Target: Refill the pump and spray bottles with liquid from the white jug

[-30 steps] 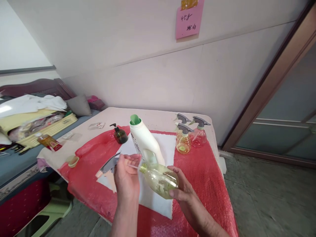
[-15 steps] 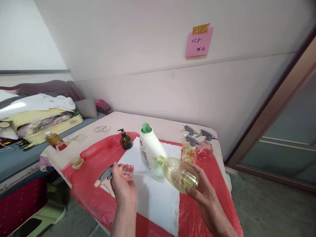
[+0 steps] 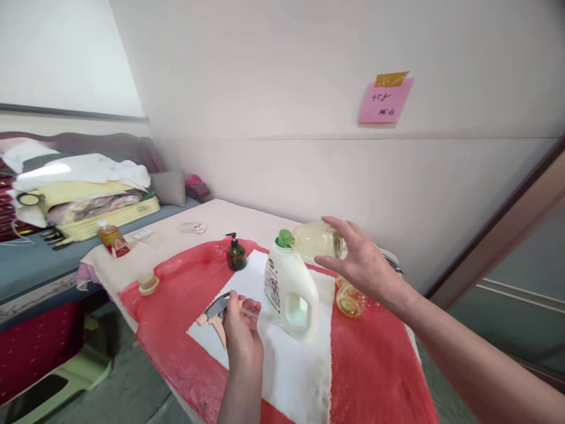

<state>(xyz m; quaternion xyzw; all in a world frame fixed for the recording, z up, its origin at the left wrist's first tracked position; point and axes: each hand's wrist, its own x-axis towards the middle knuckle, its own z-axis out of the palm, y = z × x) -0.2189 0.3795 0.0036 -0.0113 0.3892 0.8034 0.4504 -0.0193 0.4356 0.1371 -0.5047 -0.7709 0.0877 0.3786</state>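
Observation:
My right hand (image 3: pixel 362 253) grips a see-through yellow spray bottle (image 3: pixel 311 240) by its base end. The bottle lies nearly level, its neck at the green insert (image 3: pixel 285 238) in the mouth of a white jug (image 3: pixel 291 277). That jug stands upright on a white cloth, its handle towards me. My left hand (image 3: pixel 244 321) is closed around a grey and peach trigger sprayer head (image 3: pixel 217 315), with its thin tube towards the jug. Whether liquid flows from the bottle I cannot make out.
A dark pump bottle (image 3: pixel 236 254) stands left of the jug. More spray bottles (image 3: pixel 351 297) are at the right, partly behind my right arm. A small yellowish cup (image 3: pixel 149 284) and an amber bottle (image 3: pixel 113 238) are at the left. Red plastic sheet (image 3: pixel 176 312) covers the table.
My right hand has raised the yellow bottle from beside the jug to its mouth. My left hand still holds the sprayer head. The view has shifted a little.

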